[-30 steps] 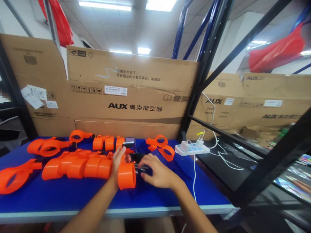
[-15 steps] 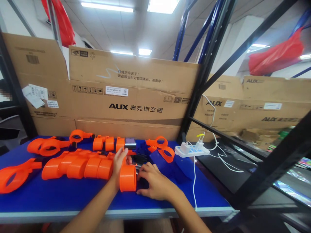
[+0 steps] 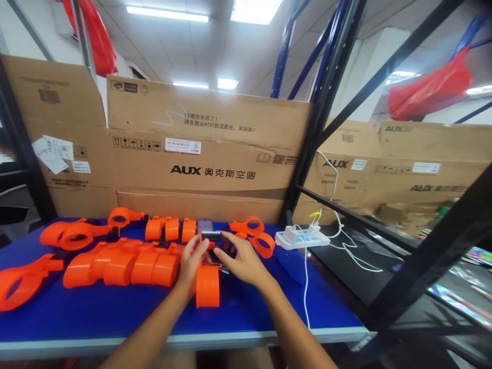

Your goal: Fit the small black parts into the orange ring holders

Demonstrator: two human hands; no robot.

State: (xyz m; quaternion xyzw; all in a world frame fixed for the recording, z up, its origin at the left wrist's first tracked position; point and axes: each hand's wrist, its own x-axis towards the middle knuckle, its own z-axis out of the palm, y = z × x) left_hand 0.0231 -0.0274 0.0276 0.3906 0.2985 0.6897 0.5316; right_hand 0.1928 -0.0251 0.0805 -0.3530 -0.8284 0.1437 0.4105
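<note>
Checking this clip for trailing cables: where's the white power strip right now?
In the head view, the white power strip is right of centre, at the right side of the blue table, beside the rightmost orange ring.

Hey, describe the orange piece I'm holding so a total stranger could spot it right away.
Find the big AUX carton behind the blue table. In front of it, the left hand holds an orange piece, its ring toward the table's front edge. Unlike the orange row to its left, this one is hand-held, with the right hand at its far end.
</note>
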